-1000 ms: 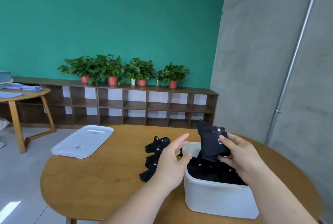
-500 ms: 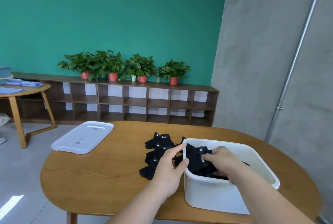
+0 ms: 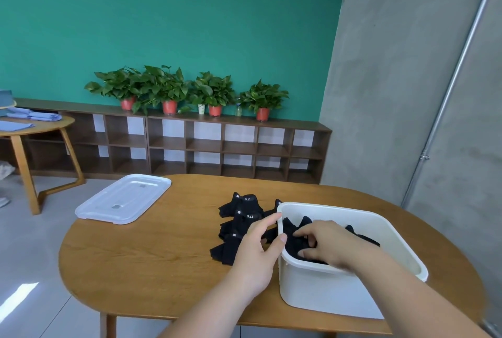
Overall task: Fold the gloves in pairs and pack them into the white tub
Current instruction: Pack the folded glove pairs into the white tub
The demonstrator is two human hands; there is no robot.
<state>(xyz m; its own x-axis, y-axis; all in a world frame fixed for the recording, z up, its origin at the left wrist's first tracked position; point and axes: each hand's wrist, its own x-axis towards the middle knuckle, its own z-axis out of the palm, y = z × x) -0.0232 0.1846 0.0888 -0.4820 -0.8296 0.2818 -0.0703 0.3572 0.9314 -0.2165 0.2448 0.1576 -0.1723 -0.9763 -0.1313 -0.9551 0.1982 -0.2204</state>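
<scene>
On the table (image 3: pixel 141 269), the white tub (image 3: pixel 312 294) sits toward 4 o'clock, partly filled with folded gloves (image 3: pixel 294 245). The loose gloves (image 3: pixel 239 219) at its 9 o'clock are left to pair, I judge. The right hand (image 3: pixel 331 242) curls its fingers on the folded gloves. The left hand (image 3: pixel 256 249), relaxed with its thumb at the rim, hovers over the loose gloves.

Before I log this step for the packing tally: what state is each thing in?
white tub: open, partly filled.
lid: off, flat on the table.
packed gloves: inside the tub.
loose gloves: piled on the table beside the tub.
left hand: open, over the loose gloves.
right hand: in the tub, fingers curled on packed gloves.
</scene>
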